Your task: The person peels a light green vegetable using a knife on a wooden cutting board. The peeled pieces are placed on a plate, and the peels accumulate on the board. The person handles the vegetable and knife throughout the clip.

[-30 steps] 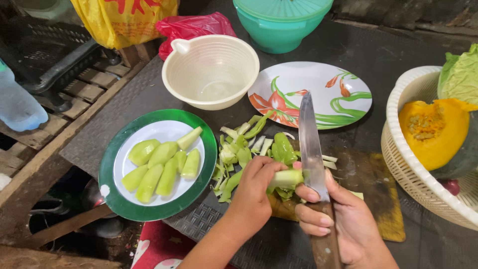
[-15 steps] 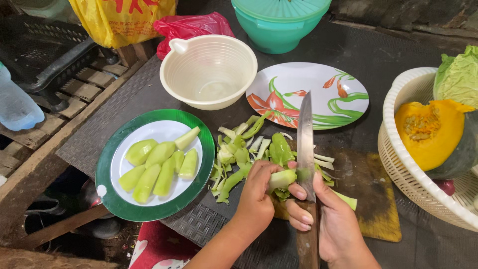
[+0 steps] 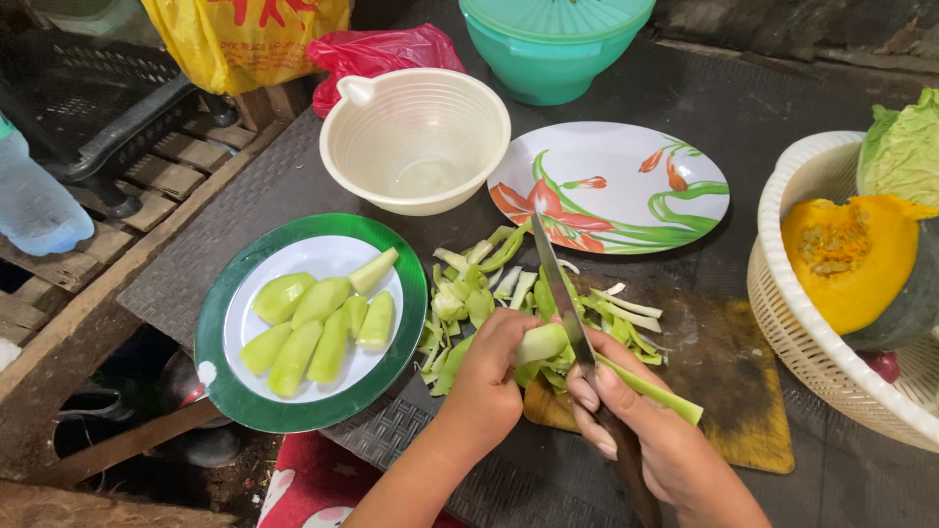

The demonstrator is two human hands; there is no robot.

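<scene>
The person's left hand (image 3: 486, 383) has its grip closed around a pale green vegetable piece (image 3: 541, 343), holding it just above the near left part of the wooden cutting board (image 3: 729, 376). The right hand (image 3: 657, 438) is clenched on the handle of a knife (image 3: 560, 293), whose blade lies against the right side of the piece and points away toward the far side of the table (image 3: 763, 108). A long strip of green peel (image 3: 653, 390) hangs off the piece to the right, across the right hand's fingers. Just beyond the hands a heap of green peelings (image 3: 479, 293) lies partly on the board and partly on the dark mat. To the left sits a green-rimmed plate (image 3: 220, 386) carrying peeled wedges (image 3: 313, 323) of the same pale vegetable. Farther off stand a cream plastic bowl (image 3: 415, 137), a flowered plate (image 3: 616, 186) to its right, and a teal lidded bowl (image 3: 553, 44) at the far edge. On the right, a white basket (image 3: 802, 332) holds a cut pumpkin (image 3: 861, 259) with its orange flesh showing and a cabbage (image 3: 905, 147) behind it. A yellow bag (image 3: 245, 34) and a red bag (image 3: 377, 54) lie at the far left.
</scene>
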